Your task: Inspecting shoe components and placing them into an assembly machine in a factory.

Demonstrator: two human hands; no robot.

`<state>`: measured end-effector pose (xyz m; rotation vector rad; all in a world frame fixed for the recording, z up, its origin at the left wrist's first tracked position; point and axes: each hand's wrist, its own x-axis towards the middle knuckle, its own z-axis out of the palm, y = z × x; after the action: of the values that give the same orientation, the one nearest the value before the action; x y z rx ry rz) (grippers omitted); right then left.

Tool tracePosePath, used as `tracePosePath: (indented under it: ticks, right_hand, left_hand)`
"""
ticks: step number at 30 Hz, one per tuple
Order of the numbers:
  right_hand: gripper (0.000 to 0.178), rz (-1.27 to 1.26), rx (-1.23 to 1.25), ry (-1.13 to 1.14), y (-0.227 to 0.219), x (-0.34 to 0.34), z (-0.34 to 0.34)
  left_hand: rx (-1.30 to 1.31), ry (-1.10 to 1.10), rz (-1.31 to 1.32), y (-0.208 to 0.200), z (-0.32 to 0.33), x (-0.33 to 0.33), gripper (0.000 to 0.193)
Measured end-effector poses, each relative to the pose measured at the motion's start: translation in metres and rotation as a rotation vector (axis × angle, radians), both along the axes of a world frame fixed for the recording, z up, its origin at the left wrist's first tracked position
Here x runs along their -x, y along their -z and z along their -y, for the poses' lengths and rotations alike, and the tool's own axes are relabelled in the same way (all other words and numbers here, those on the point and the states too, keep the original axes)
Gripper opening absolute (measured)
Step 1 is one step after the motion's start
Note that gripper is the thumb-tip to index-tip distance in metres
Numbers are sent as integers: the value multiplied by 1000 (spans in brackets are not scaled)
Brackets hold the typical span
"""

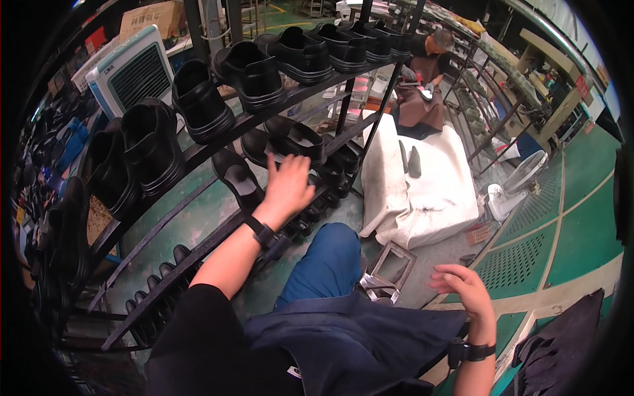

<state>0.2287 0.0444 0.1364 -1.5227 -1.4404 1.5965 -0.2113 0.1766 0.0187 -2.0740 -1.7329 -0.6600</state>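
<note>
My left hand reaches over the rack's middle shelf, its thumb and fingers apart. Its fingertips overlap the near end of a black shoe; whether they touch it I cannot tell. Beside that shoe another black shoe is partly hidden, and a black shoe with a grey insole lies just left of the hand. My right hand hangs in the air at the right, fingers loosely bent and apart, holding nothing. Both wrists wear dark bands.
Black shoes line the rack's top shelf, with more on the lower shelf. A white cloth-covered block bears two dark shoe-shaped pieces. Behind it sits a person in a brown apron. A fan, a metal frame and green panels stand right.
</note>
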Motion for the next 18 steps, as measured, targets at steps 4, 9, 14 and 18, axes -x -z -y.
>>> tracePosePath:
  ticks: [4,9,14,18]
  right_hand:
    - [37,52,-29,102,-23,-64,25]
    - [44,130,-151,415,-52,-175,71]
    - [34,142,-277,1101,-76,-288,200]
    - [33,240,-421,1725,-60,-360,353]
  left_hand:
    - [232,471,292,-29,13,-63,42]
    - [474,620,448,-18,26,-115,21]
    - [385,659,301,37,40,-119,11]
    - [310,626,240,51,40,-140,16]
